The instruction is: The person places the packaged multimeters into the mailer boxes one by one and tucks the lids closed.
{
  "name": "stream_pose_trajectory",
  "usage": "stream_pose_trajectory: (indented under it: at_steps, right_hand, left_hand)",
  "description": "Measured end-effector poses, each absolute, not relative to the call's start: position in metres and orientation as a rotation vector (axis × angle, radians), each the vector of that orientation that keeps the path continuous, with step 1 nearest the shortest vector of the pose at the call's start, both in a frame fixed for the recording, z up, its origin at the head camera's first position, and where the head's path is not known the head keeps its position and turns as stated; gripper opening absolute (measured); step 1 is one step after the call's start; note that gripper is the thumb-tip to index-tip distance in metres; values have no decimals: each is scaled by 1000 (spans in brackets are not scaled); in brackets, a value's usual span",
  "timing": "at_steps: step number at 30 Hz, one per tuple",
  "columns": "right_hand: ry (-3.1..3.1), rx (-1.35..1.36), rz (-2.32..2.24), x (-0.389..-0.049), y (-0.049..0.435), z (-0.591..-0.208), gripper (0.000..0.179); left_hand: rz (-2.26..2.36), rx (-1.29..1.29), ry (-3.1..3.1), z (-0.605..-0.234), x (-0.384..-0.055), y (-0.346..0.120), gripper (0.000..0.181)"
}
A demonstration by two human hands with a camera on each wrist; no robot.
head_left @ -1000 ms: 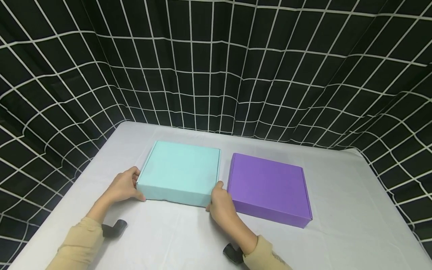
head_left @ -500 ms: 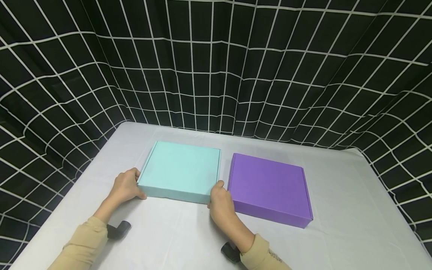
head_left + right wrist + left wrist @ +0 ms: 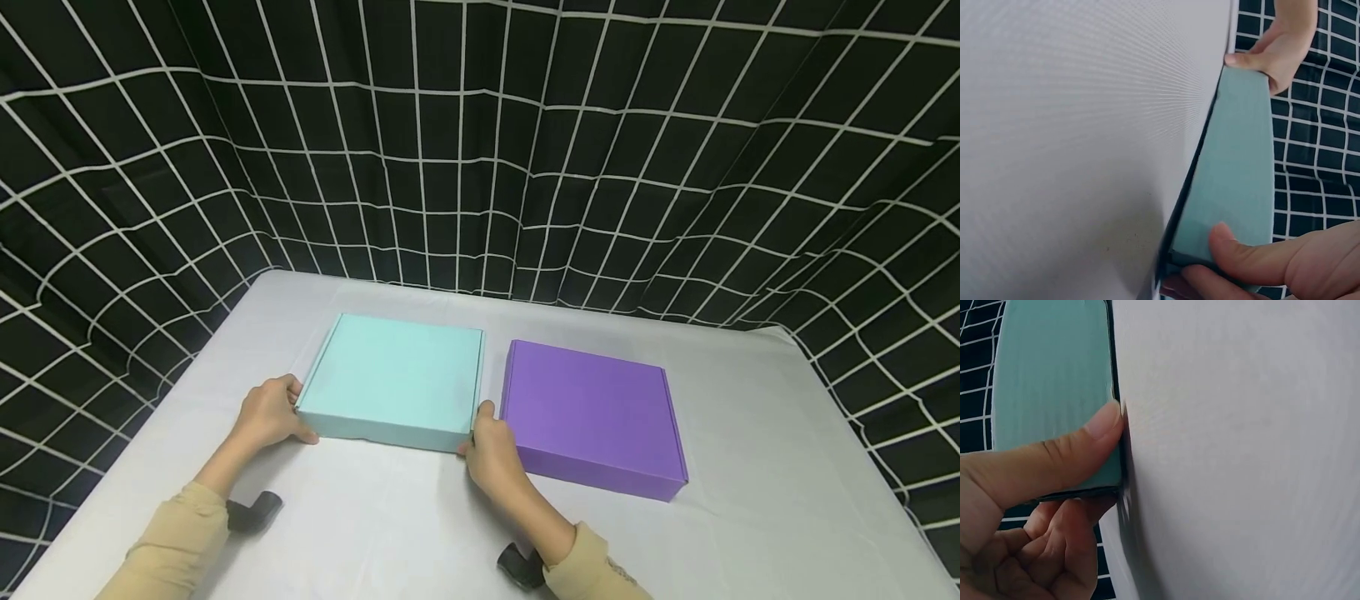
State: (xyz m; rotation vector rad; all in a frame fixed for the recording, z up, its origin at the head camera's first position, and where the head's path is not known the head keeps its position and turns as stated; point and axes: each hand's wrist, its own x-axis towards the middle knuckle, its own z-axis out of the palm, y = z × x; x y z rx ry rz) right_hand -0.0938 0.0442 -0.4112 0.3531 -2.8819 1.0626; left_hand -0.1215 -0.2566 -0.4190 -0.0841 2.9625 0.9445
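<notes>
A flat teal box [image 3: 397,371] lies on the white-covered table, its lid down. My left hand [image 3: 268,412] grips its near left corner. In the left wrist view the left thumb [image 3: 1100,425] lies across the teal front face and the other fingers bend against the side. My right hand [image 3: 491,450] holds the near right corner, in the narrow space beside the purple box [image 3: 592,417]. In the right wrist view the right thumb [image 3: 1225,240] presses the front face, with fingers around the end. The box's far side is not visible.
The purple box sits closed just right of the teal one, a small gap between them. White cloth [image 3: 750,467] covers the table. Black curtains with a white grid [image 3: 480,150] rise behind and at both sides. A black curved piece [image 3: 255,510] sits at each wrist.
The teal box's front face looks slightly lower than one second ago, its bottom edge a little higher in view. Both hands keep their hold. The head view has shifted slightly.
</notes>
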Motion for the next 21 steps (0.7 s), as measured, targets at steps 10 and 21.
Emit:
stream_pose_trajectory:
  at_steps: [10, 21]
  right_hand:
    - [-2842, 388, 937, -95, 44, -415, 37]
    - [-3036, 489, 1152, -89, 71, -379, 52]
  left_hand:
    - [955, -115, 2980, -418, -121, -252, 59]
    - [983, 61, 2805, -415, -114, -263, 93]
